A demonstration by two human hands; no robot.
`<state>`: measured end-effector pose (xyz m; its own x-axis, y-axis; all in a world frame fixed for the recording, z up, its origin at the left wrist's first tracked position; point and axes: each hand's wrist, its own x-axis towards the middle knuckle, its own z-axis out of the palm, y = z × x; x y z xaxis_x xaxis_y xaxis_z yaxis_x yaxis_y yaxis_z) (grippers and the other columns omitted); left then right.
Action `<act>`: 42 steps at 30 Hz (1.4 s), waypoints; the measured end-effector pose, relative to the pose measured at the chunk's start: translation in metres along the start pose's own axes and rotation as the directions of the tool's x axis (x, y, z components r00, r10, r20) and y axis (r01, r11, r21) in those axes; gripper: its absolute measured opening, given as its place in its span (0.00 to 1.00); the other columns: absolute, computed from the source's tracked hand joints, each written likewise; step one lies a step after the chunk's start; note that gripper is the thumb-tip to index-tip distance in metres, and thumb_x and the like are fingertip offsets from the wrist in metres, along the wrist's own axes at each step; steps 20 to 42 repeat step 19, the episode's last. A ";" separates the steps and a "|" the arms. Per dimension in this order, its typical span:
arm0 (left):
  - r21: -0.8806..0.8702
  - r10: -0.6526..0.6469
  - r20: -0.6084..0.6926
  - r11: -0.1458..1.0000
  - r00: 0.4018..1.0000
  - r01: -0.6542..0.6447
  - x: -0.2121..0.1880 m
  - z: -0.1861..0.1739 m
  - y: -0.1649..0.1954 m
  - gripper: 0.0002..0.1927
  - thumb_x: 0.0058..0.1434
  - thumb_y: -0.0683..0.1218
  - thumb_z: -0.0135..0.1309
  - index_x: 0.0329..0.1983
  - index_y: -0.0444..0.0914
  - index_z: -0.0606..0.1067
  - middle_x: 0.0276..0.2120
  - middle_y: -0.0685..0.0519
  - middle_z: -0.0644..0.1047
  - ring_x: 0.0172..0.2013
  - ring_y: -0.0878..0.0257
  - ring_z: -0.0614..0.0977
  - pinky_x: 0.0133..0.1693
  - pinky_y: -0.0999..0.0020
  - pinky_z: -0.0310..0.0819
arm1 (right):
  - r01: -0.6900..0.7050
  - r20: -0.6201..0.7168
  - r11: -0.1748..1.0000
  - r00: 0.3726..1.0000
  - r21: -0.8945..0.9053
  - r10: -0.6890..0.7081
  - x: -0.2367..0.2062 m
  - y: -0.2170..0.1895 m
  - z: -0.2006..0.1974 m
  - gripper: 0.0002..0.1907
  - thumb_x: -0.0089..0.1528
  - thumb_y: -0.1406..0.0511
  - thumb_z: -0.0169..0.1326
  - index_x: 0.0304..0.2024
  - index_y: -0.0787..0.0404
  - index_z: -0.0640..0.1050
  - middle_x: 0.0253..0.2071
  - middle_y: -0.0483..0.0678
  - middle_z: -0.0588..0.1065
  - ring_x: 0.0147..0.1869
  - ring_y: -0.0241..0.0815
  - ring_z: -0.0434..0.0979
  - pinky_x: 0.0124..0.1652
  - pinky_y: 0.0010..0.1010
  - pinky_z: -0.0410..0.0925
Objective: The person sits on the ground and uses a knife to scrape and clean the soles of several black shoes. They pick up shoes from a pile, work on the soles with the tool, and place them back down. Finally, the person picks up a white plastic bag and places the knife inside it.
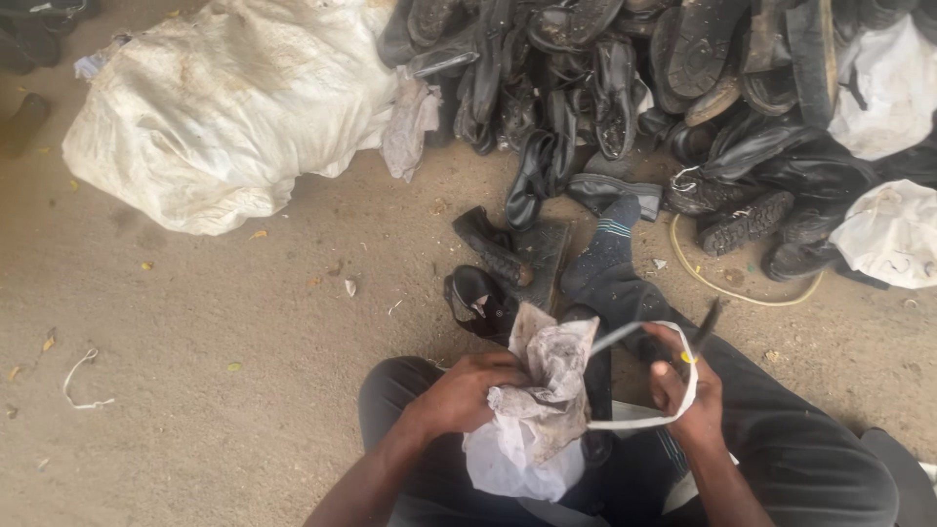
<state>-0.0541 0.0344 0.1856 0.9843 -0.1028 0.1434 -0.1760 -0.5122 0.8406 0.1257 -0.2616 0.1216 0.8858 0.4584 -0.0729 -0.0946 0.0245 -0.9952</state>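
My left hand [467, 392] grips a bunched, dirty white sack [540, 410] over my lap. My right hand [686, 390] is closed on a dark blade-like tool [707, 325] and on a white strap [652, 376] that loops from the sack around the hand. Part of the sack hangs down between my knees. My leg in dark trousers and a striped sock [607, 246] stretches out ahead. One black shoe [478, 298] lies just beyond my left hand.
A large heap of worn black boots and shoes [634, 88] fills the far right. A big stuffed white sack [229, 107] lies at far left. More white bags [893, 234] sit at right. A yellowish cord [722, 288] lies on the sandy ground [195, 342].
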 end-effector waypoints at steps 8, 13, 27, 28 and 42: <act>-0.780 -0.376 -0.296 0.626 0.878 0.005 0.018 0.101 -0.028 0.16 0.61 0.35 0.60 0.52 0.27 0.77 0.44 0.40 0.80 0.43 0.50 0.82 0.43 0.59 0.77 | 0.142 0.394 0.940 0.919 -0.310 -0.009 -0.040 0.009 0.096 0.60 0.51 0.59 0.73 0.74 0.68 0.50 0.58 0.64 0.73 0.61 0.58 0.76 0.58 0.43 0.70; -0.992 -0.434 0.129 -0.061 0.891 0.114 -0.027 0.110 -0.028 0.28 0.57 0.36 0.59 0.63 0.32 0.71 0.51 0.40 0.78 0.51 0.50 0.80 0.48 0.56 0.78 | 0.089 0.352 0.635 0.886 -0.767 0.301 -0.056 -0.021 0.090 0.50 0.49 0.65 0.66 0.72 0.58 0.59 0.39 0.58 0.80 0.40 0.57 0.85 0.45 0.44 0.77; -0.678 -0.399 0.120 0.636 0.909 0.369 -0.060 0.033 -0.011 0.37 0.52 0.34 0.62 0.67 0.38 0.68 0.63 0.49 0.74 0.62 0.56 0.75 0.61 0.60 0.70 | 0.271 0.355 0.324 0.905 -0.907 0.236 -0.060 -0.150 -0.081 0.33 0.49 0.55 0.69 0.53 0.55 0.72 0.34 0.51 0.82 0.36 0.50 0.86 0.37 0.37 0.78; -0.678 -0.399 0.120 0.636 0.909 0.369 -0.060 0.033 -0.011 0.37 0.52 0.34 0.62 0.67 0.38 0.68 0.63 0.49 0.74 0.62 0.56 0.75 0.61 0.60 0.70 | 0.271 0.355 0.324 0.905 -0.907 0.236 -0.060 -0.150 -0.081 0.33 0.49 0.55 0.69 0.53 0.55 0.72 0.34 0.51 0.82 0.36 0.50 0.86 0.37 0.37 0.78; -0.678 -0.399 0.120 0.636 0.909 0.369 -0.060 0.033 -0.011 0.37 0.52 0.34 0.62 0.67 0.38 0.68 0.63 0.49 0.74 0.62 0.56 0.75 0.61 0.60 0.70 | 0.271 0.355 0.324 0.905 -0.907 0.236 -0.060 -0.150 -0.081 0.33 0.49 0.55 0.69 0.53 0.55 0.72 0.34 0.51 0.82 0.36 0.50 0.86 0.37 0.37 0.78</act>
